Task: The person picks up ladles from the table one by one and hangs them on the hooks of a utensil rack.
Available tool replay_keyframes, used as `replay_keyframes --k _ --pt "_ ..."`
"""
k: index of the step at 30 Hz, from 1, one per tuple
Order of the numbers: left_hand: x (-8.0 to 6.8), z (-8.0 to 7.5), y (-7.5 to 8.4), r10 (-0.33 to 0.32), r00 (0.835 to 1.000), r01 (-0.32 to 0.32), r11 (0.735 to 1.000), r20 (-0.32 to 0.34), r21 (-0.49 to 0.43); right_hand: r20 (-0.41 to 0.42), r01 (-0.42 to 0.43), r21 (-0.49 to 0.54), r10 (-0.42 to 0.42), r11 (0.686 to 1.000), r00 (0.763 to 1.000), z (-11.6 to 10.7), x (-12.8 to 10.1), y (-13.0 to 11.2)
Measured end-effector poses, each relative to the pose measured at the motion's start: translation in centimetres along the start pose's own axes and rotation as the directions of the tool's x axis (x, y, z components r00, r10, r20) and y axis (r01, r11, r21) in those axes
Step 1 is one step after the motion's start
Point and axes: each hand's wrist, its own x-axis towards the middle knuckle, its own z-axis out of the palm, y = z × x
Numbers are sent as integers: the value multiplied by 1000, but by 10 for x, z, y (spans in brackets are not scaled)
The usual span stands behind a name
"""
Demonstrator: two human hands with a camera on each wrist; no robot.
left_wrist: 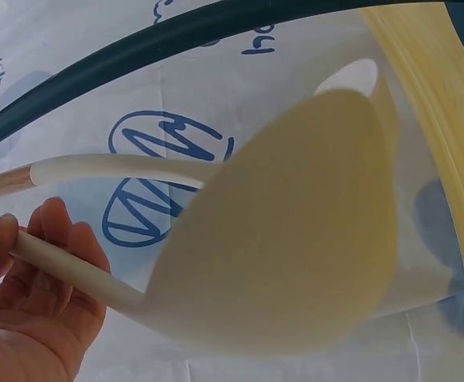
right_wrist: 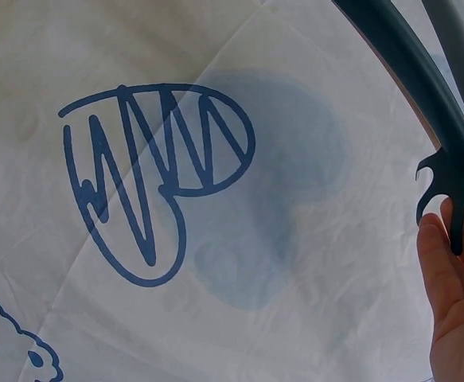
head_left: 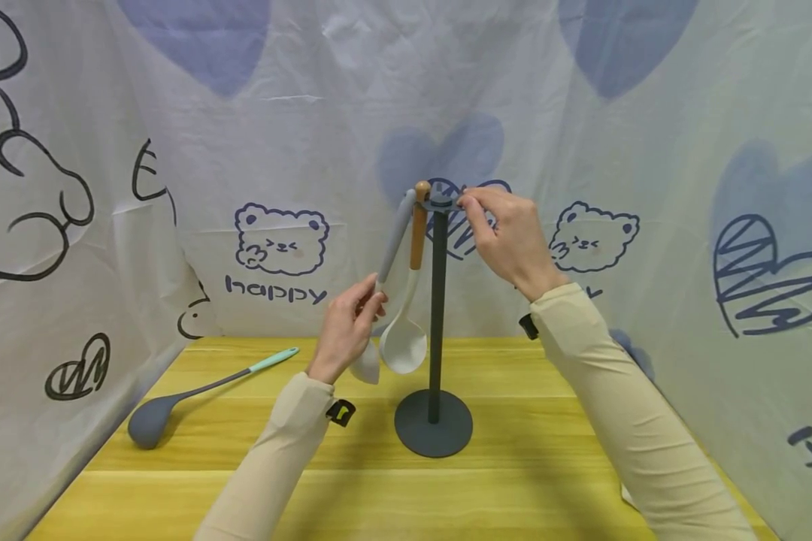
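My left hand pinches a white ladle with a grey handle by its neck. Its broad, rounded bowl fills much of the left wrist view. The handle's upper end is right at the top of a dark utensil stand. On that stand hangs a white ladle with a wooden handle, beside the grey one. My right hand holds one arm of the stand's hook ring between thumb and fingers, on the side opposite the ladles.
A dark ladle with a mint handle end lies at the left of the wooden table. The stand's round base sits mid-table. A printed white cloth encloses the back and sides. Part of a white object shows by the right forearm.
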Motion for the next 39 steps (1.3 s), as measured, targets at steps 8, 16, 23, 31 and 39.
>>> replay_keyframes --k 8,16,23,31,39 --pt "-1 1 -1 17 999 -17 1000 32 -3 3 -7 1 7 1000 1000 0 0 0" --pt "-2 4 0 16 998 -15 1000 56 -14 2 -6 9 6 1000 1000 0 0 0" --pt "-5 7 0 0 996 9 995 92 -96 0 6 7 -6 1000 1000 0 -1 0" --pt "-6 4 -2 4 996 7 993 90 -120 -3 10 14 -10 1000 1000 1 0 -1" --pt "-8 6 -5 -23 997 29 996 70 -90 47 -6 4 6 1000 999 0 -1 1"
